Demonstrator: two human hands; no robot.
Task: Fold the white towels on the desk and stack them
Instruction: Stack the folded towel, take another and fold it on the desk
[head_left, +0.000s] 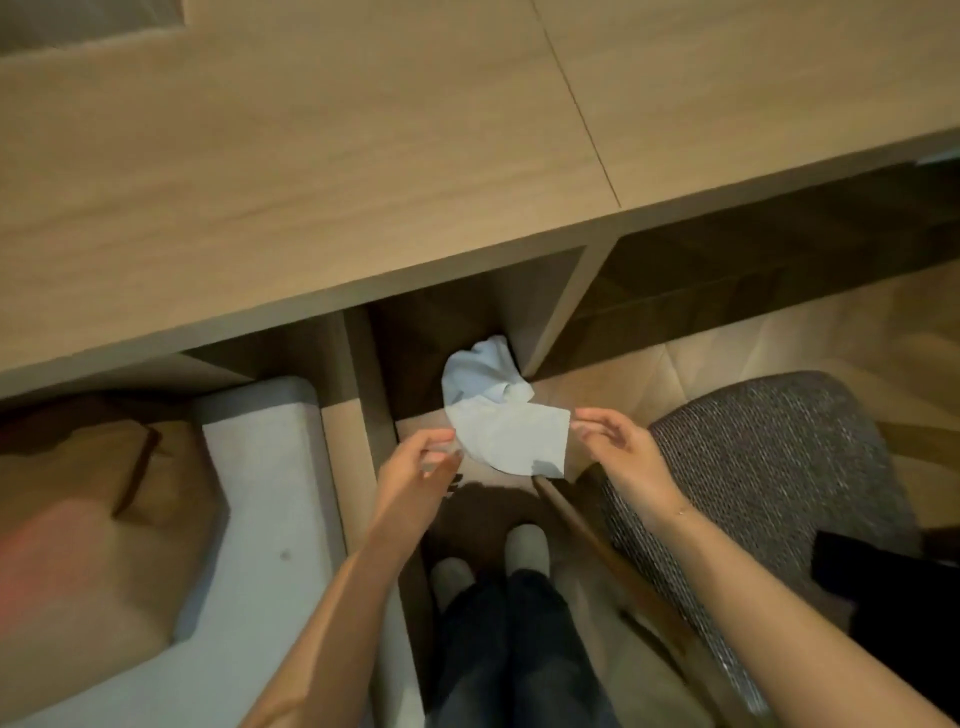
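Both hands pinching white towel (506, 436) corners, left hand (415, 467), right hand (618, 441)

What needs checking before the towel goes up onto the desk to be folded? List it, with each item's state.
1. Left hand pinches the white towel at its edge: ok.
2. Right hand pinches the opposite corner: ok.
3. Towel spread flat between the hands: not ok, its far end hangs bunched.
4. Desk top bare where it shows: ok.
5. Other towels or a stack in view: not ok, none visible.
6. Grey chair clear of the right arm: cannot tell.
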